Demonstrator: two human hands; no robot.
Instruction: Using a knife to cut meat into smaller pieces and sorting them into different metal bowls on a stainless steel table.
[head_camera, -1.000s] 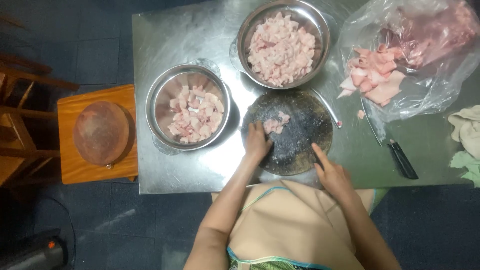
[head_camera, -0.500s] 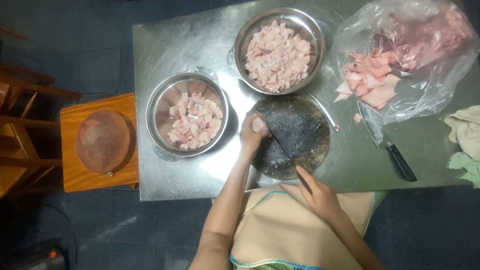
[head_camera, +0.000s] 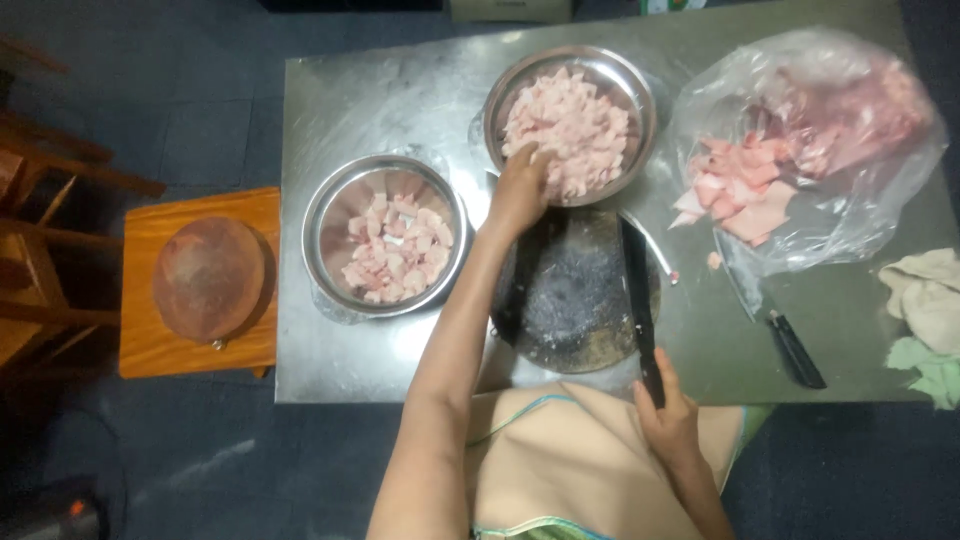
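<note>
— At 12 o'clock on the steel table (head_camera: 400, 90), the left hand (head_camera: 520, 185) is over the near rim of the far bowl (head_camera: 570, 122), fingers curled down into the heap of pink meat cubes (head_camera: 570, 130). Whether it grips any pieces I cannot tell; the back of the hand hides the fingertips.

— And the right hand?

— The right hand (head_camera: 668, 415) is down at 5 o'clock, at the table's near edge, closed around the handle of a long knife (head_camera: 638, 290). The blade lies flat across the right side of the round dark cutting board (head_camera: 570, 290), pointing to 12, I would judge so the edge stays parked while the other hand is busy.

— Is the board bare?

— No pieces on it that I can make out, only pale smears. It sits dead centre before the person, touching the far bowl.

— What else is around?

— At 9 o'clock of the board, a 2nd steel bowl (head_camera: 385, 235), only part full of meat chunks. At 2 o'clock, an open clear plastic bag (head_camera: 830, 130) with larger uncut slabs spilling toward the board, handy for the knife hand. A 2nd knife (head_camera: 780, 335) with a black handle lies at 3 o'clock, cloths (head_camera: 925, 310) beyond it. Off the table, at 9 o'clock, a wooden stool (head_camera: 200, 290) bears a round brown board (head_camera: 210, 280).
</note>
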